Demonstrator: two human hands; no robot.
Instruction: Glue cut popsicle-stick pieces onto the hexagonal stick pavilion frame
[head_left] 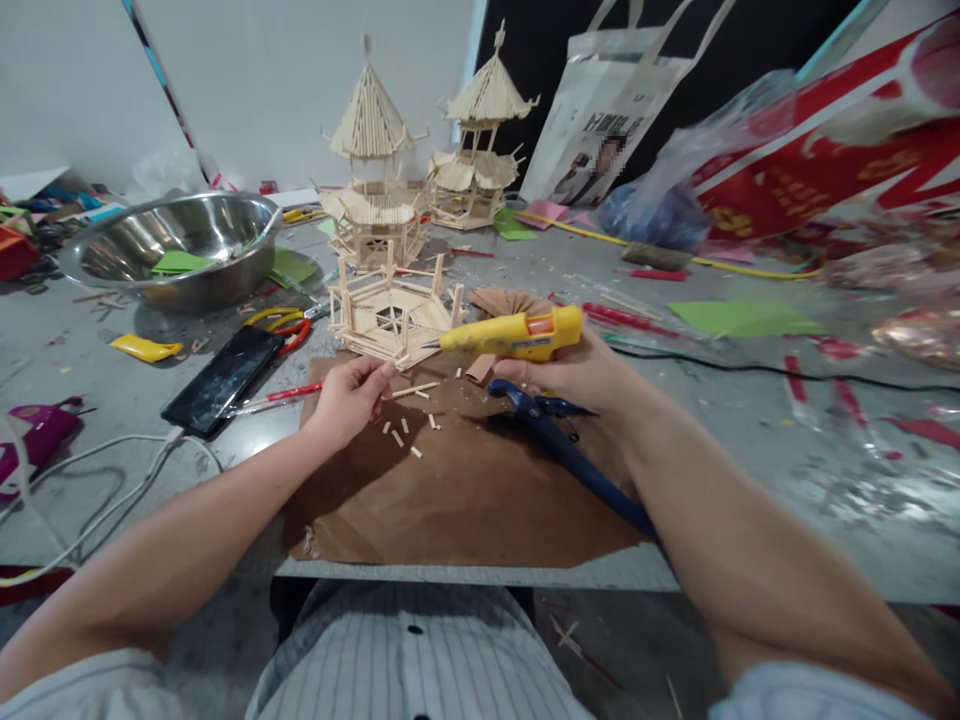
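While the right hand (577, 375) is closed around the handle of the yellow glue gun (517, 333), the nozzle points away from that grip toward the left. Its tip sits at the near right edge of the hexagonal stick frame (390, 315). The left hand (349, 395) has its fingers drawn together just below the frame's near edge. Whether they nip the edge itself or the loose stick (414, 388) lying just beyond the fingertips, I cannot tell. The frame rests at the far end of the brown paper (465, 490), straight ahead of both hands.

By my reading, the step in hand is gluing: the frame is being steadied while the gun is brought to a joint. The next move would call for a small, controlled squeeze at the nozzle tip. It would also need the left fingers kept clear of the hot bead (they are very near it), and a stick set quickly while the glue is soft.

Short cut pieces (409, 432) lie scattered just toward the person from the left fingertips. A blue-handled cutter (570, 455) lies under the right wrist. Two finished pavilions (371, 150) stand well beyond the frame.
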